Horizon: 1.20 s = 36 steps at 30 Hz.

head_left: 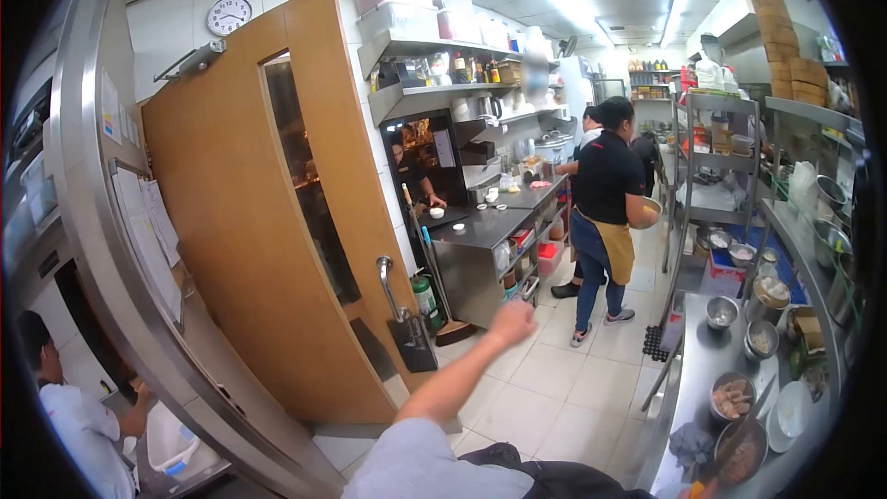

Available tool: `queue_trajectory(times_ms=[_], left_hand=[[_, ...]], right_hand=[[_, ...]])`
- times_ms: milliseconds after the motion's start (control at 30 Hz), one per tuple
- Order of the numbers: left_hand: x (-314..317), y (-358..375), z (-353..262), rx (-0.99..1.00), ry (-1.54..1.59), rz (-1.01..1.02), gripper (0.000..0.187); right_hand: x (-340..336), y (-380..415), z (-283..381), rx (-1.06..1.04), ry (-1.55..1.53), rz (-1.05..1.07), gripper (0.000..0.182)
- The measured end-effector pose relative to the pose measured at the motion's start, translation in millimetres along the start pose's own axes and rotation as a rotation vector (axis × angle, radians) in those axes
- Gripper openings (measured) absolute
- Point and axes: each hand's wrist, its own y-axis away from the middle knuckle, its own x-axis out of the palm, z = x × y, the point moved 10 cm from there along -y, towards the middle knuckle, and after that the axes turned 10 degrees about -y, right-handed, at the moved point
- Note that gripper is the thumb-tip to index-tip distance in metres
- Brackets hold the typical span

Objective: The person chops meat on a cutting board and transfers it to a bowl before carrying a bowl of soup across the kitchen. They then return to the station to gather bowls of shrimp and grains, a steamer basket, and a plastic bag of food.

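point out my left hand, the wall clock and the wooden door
Left hand (513, 322): head view, middle of the closed fist.
Wall clock (229, 16): head view, middle of the dial.
Wooden door (270, 222): head view, panel left of its window.

I hold the left arm (457, 385) out ahead, grey sleeve (397, 464) behind, bare forearm (455, 386) slanting up rightward, left hand (514, 322) curled fist-like.

This place is a professional kitchen (577, 374). Steel shelves (416, 43), bamboo steamers (778, 37) and bowls of food (726, 376) show it. One worker (605, 166) wears an apron (617, 249).
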Motion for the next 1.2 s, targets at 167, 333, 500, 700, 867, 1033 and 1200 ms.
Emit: queue_trajectory(times_ms=[167,333,500,700,867,1033,1200], left_hand=[[98,60,-99,0.359,0.219,0.449,0.02],[179,126,-196,0.609,0.305,0.885,0.03],[173,174,-329,0.826,0.4,1.114,0.03],[153,173,-457,1.197,0.654,1.013,0.025],[143,155,-510,1.377,0.751,0.901,0.016],[159,69,-533,1.266,0.903,0.61,0.013],[217,2,-598,1.058,0.726,0.527,0.028]], right_hand=[[10,13,17,0.081,-0.03,0.052,0.069],[18,26,-29,-0.106,-0.164,-0.041,0.054],[-31,71,3,0.197,0.061,-0.089,0.041],[-105,129,16,0.448,0.207,-0.444,0.035],[-117,186,-23,0.621,0.347,-0.658,0.038],[-66,206,-55,0.897,0.467,-0.422,0.041],[-58,199,-53,0.93,0.392,-0.55,0.041]])
